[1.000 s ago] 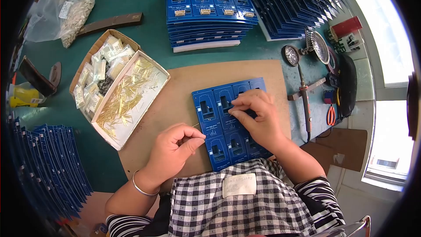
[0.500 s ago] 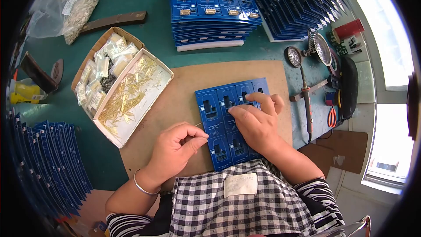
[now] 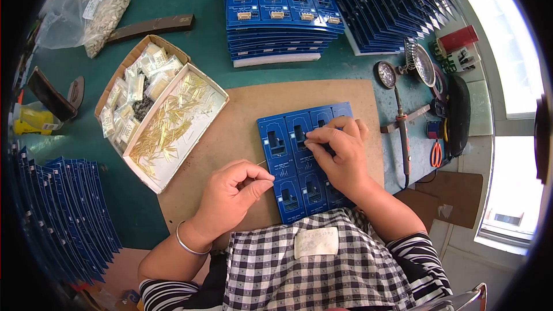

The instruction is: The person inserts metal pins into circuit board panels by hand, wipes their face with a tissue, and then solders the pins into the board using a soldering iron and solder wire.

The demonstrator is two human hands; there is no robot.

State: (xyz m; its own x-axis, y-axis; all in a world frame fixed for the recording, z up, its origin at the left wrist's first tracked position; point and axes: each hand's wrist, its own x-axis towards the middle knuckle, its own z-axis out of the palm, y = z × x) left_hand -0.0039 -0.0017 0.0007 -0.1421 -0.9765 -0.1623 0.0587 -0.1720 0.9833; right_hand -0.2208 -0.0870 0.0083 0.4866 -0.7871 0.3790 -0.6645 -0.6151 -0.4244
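A blue circuit board panel [image 3: 281,168] with several repeated sections and dark cut-outs lies on the brown board in front of me. My left hand [image 3: 235,191] is closed in a pinch at the panel's left edge. A thin gold pin [image 3: 261,163] sticks out beside its fingertips. Over the panel's upper middle, my right hand [image 3: 341,152] has thumb and index finger drawn together near a cut-out; anything between them is too small to make out. Gold pins [image 3: 167,129] lie loose in a white cardboard tray [image 3: 203,116] to the left.
Small plastic packets [image 3: 135,86] fill the box beside the tray. Blue panels stand in stacks [image 3: 276,40] at the back and a row [image 3: 63,213] at the left. A soldering iron [image 3: 405,147] lies at the right, near a round tin [image 3: 386,74]. Brown work board [image 3: 242,101] lies underneath.
My right hand has shifted slightly on the panel, its thumb and index finger coming together near the upper cut-out. My left hand has stayed almost still.
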